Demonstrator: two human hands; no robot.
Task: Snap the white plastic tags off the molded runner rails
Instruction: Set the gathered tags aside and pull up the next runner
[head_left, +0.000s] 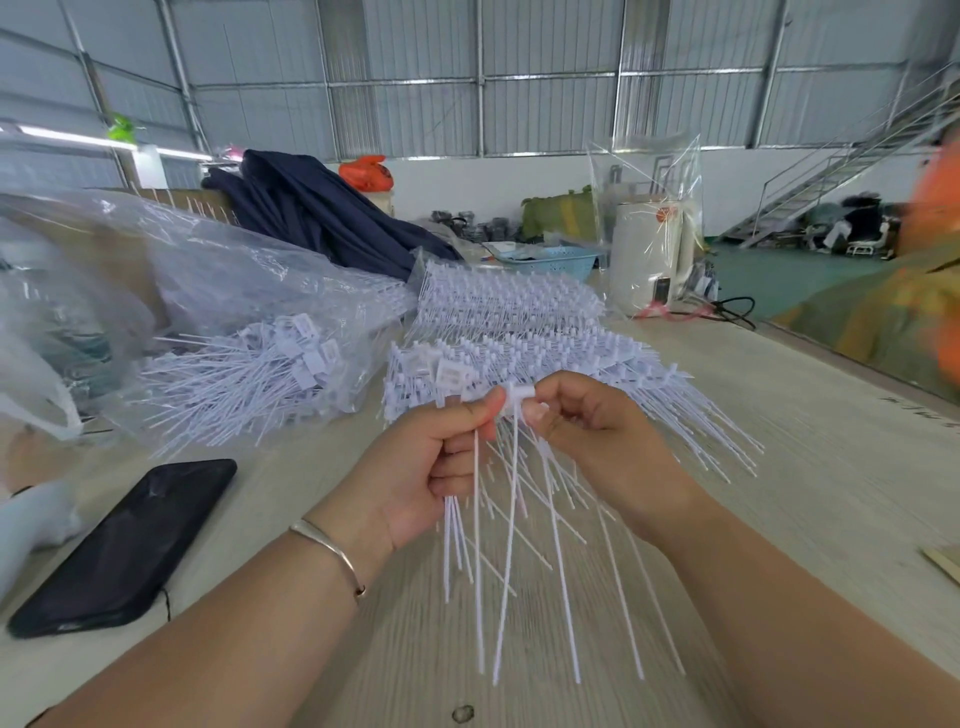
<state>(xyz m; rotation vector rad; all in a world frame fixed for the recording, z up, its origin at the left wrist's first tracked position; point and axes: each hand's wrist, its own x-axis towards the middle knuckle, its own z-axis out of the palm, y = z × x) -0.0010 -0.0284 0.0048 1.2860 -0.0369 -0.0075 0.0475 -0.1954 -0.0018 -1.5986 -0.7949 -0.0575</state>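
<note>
Above the table, left hand clenches loose tags; right hand pinches one tag head, best twisted sharply against the runner rail.

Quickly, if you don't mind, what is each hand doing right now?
Left hand: grips a bundle of thin white plastic tag strips.
Right hand: pinches the small white plastic tag head.

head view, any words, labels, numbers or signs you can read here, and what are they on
None can be read.
White tags on the stack: faint print, too blurred.
Bagged tags: marks too small to read.
White appliance: an orange label, blurred.
Table right edge: dark marks, cut off and unreadable.
Phone: blank, no text.
</note>
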